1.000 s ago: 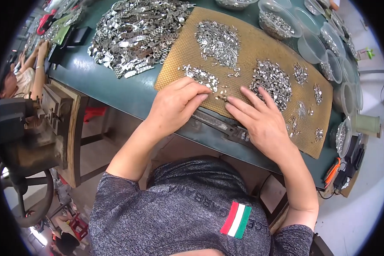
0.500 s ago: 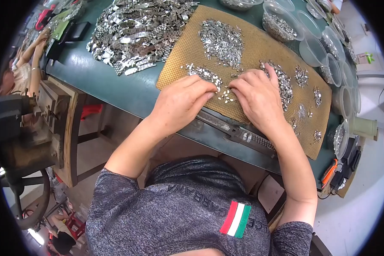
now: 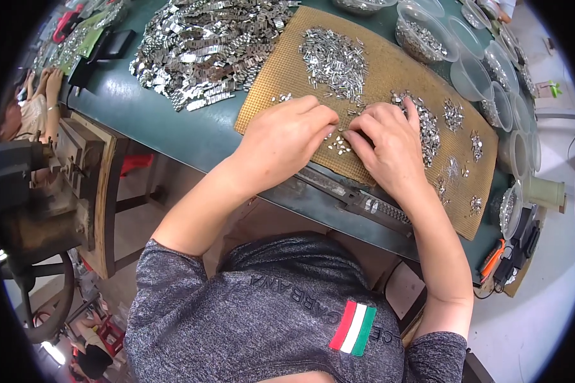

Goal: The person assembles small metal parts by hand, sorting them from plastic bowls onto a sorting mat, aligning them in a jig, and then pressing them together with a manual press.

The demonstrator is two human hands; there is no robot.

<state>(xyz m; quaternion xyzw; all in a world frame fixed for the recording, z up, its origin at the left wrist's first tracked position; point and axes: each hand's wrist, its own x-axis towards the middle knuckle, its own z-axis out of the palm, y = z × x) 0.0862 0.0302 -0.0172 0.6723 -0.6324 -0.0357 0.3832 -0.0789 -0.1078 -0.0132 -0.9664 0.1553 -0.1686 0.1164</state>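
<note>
My left hand (image 3: 284, 142) is closed in a pinch over a brown textured mat (image 3: 278, 70), its fingertips almost meeting those of my right hand (image 3: 390, 143). The right one is pinched too, with its index finger and thumb bent together. Whatever sits between the fingertips is too small to make out. Just below them lie a few tiny shiny metal pieces (image 3: 340, 144). A heap of small metal pins (image 3: 334, 60) lies beyond the hands, and a pile of small metal links (image 3: 430, 134) is partly covered by my right hand. A slotted metal bar (image 3: 329, 184) rests along the table's near edge.
A big heap of linked metal bands (image 3: 204, 48) covers the back left of the green table (image 3: 118, 105). Clear plastic bowls (image 3: 471, 78) of metal parts line the right side. Orange-handled pliers (image 3: 492, 256) lie at the right edge. Another person's arm (image 3: 52, 105) shows at far left.
My left hand has moved right and slightly away from me, bringing its fingertips close to the right hand's. My right hand has barely shifted.
</note>
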